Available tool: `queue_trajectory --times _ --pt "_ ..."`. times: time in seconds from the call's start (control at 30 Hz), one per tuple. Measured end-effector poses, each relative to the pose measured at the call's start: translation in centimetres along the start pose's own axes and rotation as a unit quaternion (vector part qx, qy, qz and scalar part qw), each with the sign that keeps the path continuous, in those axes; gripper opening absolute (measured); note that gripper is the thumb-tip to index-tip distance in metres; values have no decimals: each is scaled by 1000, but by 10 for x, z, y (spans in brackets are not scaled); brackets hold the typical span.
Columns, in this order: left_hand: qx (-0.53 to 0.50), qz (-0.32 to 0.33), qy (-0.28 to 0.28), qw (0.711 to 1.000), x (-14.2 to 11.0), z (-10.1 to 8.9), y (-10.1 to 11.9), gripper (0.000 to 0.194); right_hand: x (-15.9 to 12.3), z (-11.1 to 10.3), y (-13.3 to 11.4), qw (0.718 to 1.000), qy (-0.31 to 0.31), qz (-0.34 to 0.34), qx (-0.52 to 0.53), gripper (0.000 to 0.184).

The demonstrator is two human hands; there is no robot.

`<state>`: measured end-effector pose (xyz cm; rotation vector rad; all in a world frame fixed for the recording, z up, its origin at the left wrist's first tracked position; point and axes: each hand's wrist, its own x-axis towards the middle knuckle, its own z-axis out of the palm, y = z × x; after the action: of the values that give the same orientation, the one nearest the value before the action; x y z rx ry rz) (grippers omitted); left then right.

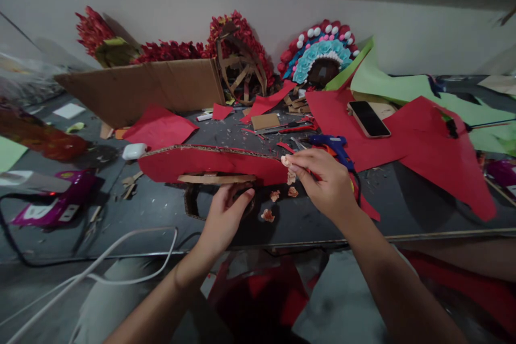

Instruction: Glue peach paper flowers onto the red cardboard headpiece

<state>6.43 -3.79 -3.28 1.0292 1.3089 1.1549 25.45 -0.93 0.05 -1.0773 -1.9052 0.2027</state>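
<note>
Left hand (224,214) partly hidden by cardboard (217,179); right hand (328,178) pinching indistinct bit (286,160)

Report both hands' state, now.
Left hand: partly closed, holding the red cardboard piece.
Right hand: closed, pinching a small pale piece between thumb and fingers.

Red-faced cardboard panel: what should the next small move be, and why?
Probably press the crumpled peach piece against the right end of the red-faced cardboard panel: the right hand pinches it close by, while the left hand is at the brown cardboard strip.
</note>
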Motion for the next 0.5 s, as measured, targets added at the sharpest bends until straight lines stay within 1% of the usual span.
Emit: queue_trajectory --times 0.23,0.5 --pt "5 -7 15 1000 -1 2 2 30 -1 1 1 1000 4 1 2 19" --pt "-4 -4 -2 1000 -1 1 0 29 0 1 0 1000 3 -4 -1 17"
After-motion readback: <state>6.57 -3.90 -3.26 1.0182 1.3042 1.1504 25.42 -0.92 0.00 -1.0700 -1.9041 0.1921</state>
